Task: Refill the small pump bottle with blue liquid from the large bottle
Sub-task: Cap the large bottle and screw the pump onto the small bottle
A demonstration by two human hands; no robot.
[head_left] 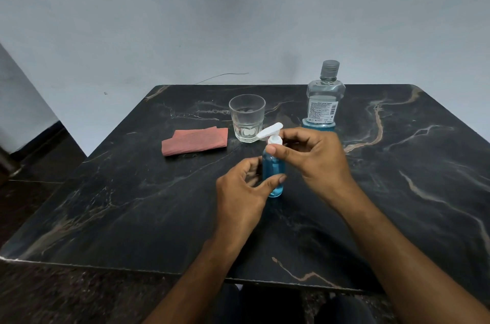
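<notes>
The small pump bottle (273, 169) stands upright near the middle of the black marble table (132, 191), holding blue liquid up to near its shoulder. Its white pump head (270, 134) sits on top, nozzle pointing left. My left hand (244, 188) wraps the bottle's body from the left. My right hand (310, 156) pinches the white pump collar with thumb and fingers. The large bottle (324, 95) stands capped at the back right, clear above a thin layer of blue liquid at its base.
An empty clear glass (247, 118) stands just behind the pump bottle. A folded pink cloth (196, 140) lies to the left of the glass. The table's front edge runs close to my body; a wall rises behind.
</notes>
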